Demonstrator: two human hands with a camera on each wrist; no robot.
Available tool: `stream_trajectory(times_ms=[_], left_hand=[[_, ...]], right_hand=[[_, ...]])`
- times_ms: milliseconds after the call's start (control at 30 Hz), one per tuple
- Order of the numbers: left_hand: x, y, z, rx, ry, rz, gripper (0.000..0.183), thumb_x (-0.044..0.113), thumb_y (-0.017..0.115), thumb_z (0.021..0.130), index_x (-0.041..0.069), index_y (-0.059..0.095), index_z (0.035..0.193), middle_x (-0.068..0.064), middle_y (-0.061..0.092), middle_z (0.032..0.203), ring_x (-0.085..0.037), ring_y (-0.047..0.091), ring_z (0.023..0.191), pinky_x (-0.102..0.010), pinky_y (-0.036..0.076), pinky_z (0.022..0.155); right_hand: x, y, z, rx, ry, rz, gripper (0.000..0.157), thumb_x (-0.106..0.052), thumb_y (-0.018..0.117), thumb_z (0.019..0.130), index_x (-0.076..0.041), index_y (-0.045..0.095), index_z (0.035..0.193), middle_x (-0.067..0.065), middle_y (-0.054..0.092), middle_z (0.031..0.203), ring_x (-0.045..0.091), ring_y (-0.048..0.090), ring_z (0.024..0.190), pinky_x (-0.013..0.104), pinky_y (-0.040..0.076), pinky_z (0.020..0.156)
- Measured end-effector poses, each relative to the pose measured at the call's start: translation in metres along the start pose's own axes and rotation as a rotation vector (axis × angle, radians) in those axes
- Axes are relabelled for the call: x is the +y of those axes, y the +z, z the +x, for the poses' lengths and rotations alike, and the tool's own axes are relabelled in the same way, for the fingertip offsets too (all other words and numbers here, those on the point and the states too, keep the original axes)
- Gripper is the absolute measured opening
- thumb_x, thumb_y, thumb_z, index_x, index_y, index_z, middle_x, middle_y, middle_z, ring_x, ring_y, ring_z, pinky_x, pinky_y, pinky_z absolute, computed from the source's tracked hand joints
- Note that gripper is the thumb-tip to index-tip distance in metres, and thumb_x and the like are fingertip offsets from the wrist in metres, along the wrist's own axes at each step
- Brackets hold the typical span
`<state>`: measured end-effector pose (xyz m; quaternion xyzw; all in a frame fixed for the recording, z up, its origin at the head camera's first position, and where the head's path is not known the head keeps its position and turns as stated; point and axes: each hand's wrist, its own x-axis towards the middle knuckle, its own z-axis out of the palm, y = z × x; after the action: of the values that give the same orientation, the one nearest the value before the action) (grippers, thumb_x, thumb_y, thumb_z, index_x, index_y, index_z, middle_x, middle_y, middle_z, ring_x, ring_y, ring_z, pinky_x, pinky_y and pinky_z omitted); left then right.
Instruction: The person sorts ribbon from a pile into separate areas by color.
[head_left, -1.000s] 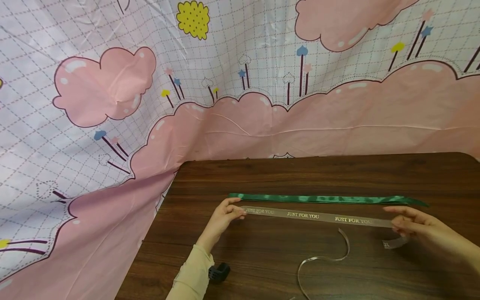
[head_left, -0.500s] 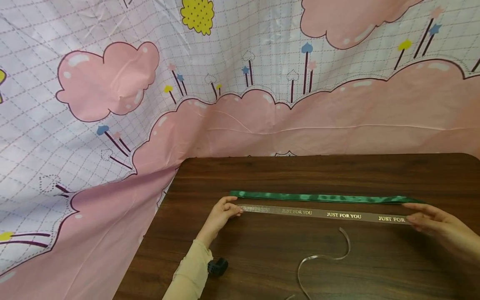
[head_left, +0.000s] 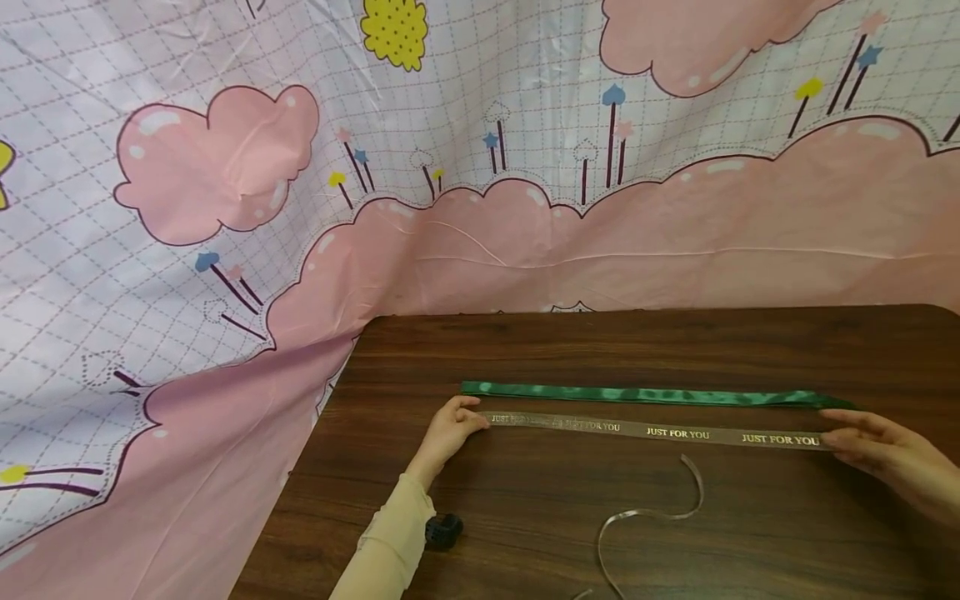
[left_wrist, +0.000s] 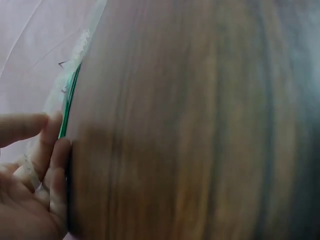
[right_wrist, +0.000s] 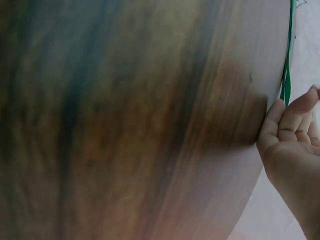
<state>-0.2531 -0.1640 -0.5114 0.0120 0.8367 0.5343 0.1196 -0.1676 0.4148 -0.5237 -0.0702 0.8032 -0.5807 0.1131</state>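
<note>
A loosened pinch could have let the narrow, sheer, gold-lettered ribbon (head_left: 678, 434) twist or slip; it ran almost straight, nearer the near edge of the dark brown wooden worktop (head_left: 525, 517) than the glossy green satin ribbon (head_left: 630, 394). The fingers of the left hand (head_left: 445, 435) pinched its left end; those of the right hand (head_left: 892, 458) pinched toward its right.

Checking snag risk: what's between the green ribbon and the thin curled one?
The printed ribbon, stretched between left hand and right hand, with table showing on either side. Head view shows it.
</note>
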Motion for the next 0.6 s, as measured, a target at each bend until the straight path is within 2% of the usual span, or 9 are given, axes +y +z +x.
stream_trajectory(times_ms=[133, 300, 433, 533, 600], left_hand=[[0.001, 0.004, 0.001, 0.016, -0.011, 0.049, 0.045, 0.025, 0.065, 0.087, 0.013, 0.051, 0.128, -0.004, 0.069, 0.096, -0.019, 0.061, 0.095, -0.046, 0.043, 0.095], [0.005, 0.001, -0.001, 0.018, -0.009, 0.072, 0.049, 0.026, 0.066, 0.087, 0.011, 0.049, 0.129, -0.006, 0.067, 0.1, -0.023, 0.06, 0.098, -0.045, 0.045, 0.092], [0.004, -0.006, -0.003, 0.048, -0.021, 0.09, 0.048, 0.025, 0.067, 0.086, 0.012, 0.05, 0.129, -0.008, 0.063, 0.106, -0.018, 0.059, 0.087, -0.035, 0.049, 0.079], [0.003, -0.014, -0.006, 0.081, -0.028, 0.109, 0.045, 0.024, 0.066, 0.086, 0.012, 0.052, 0.127, -0.011, 0.06, 0.112, -0.016, 0.06, 0.08, -0.03, 0.048, 0.072], [0.002, -0.02, -0.009, 0.114, -0.025, 0.122, 0.044, 0.023, 0.066, 0.087, 0.011, 0.052, 0.127, -0.012, 0.059, 0.114, -0.017, 0.061, 0.079, -0.029, 0.048, 0.07]], right_hand=[[-0.004, 0.005, 0.002, 0.012, 0.04, -0.069, 0.041, -0.008, 0.042, 0.099, -0.045, 0.041, 0.116, -0.033, 0.056, 0.1, -0.01, 0.056, 0.087, 0.009, 0.047, 0.071], [-0.007, 0.007, 0.002, 0.039, 0.051, -0.098, 0.04, -0.008, 0.044, 0.098, -0.045, 0.038, 0.114, -0.029, 0.057, 0.095, -0.008, 0.058, 0.084, 0.009, 0.048, 0.069], [-0.006, 0.002, -0.001, 0.094, 0.028, -0.052, 0.041, -0.006, 0.045, 0.098, -0.046, 0.042, 0.11, -0.027, 0.057, 0.091, -0.009, 0.059, 0.081, 0.01, 0.048, 0.066], [-0.001, -0.006, -0.005, 0.119, -0.049, 0.044, 0.046, -0.001, 0.041, 0.098, -0.045, 0.048, 0.108, -0.027, 0.059, 0.091, -0.009, 0.059, 0.079, 0.009, 0.048, 0.064], [0.006, -0.012, -0.007, 0.172, -0.09, 0.123, 0.047, 0.002, 0.041, 0.097, -0.042, 0.053, 0.107, -0.026, 0.061, 0.09, -0.005, 0.06, 0.074, 0.01, 0.048, 0.062]])
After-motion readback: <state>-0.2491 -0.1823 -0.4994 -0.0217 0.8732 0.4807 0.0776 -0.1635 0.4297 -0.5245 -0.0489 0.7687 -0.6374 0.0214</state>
